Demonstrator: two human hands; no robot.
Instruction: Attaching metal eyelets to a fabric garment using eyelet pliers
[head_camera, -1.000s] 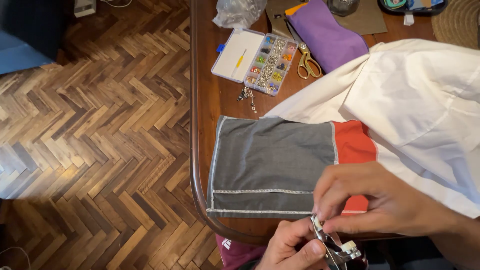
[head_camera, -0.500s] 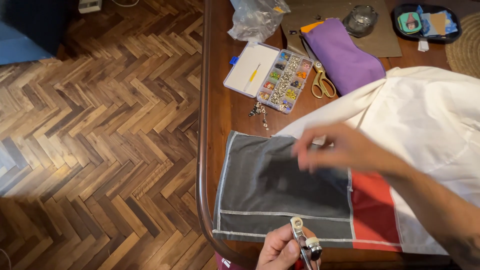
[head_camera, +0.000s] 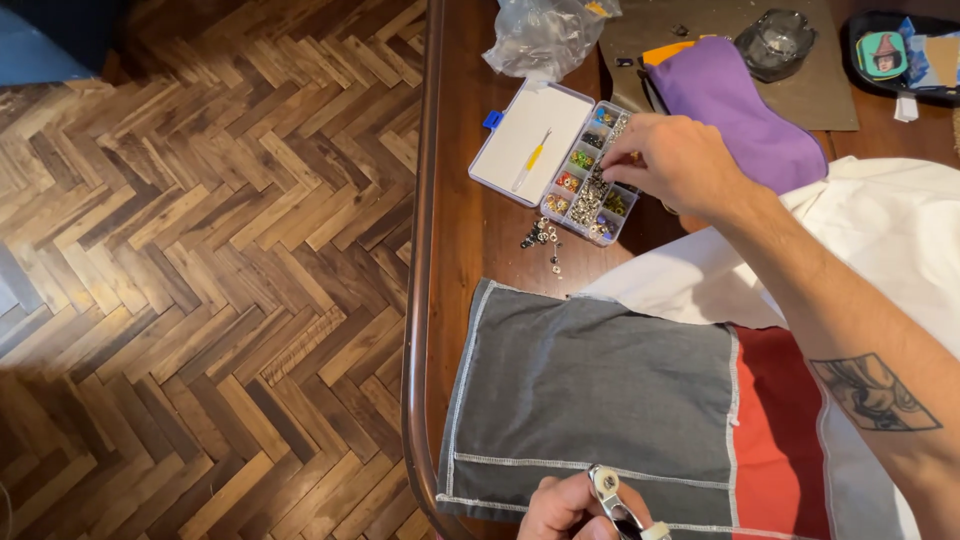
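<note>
My right hand reaches over an open plastic organizer box of small snap fasteners, with its fingertips in the compartments at the box's right side. Whether it pinches a piece is hidden. At the bottom edge my left hand grips metal snap pliers, jaws pointing up over the hem of a grey fabric panel. The grey panel joins a red strip and white cloth spread on the wooden table.
Loose metal fasteners lie beside the box. A purple cloth, a crumpled clear plastic bag, a glass jar and a dark tray sit at the back. Herringbone wood floor lies left of the table's rounded edge.
My right hand left the pliers, crossed the grey fabric and now reaches into the fastener box. My left hand kept the pliers. The view shifted so that the table sits lower.
</note>
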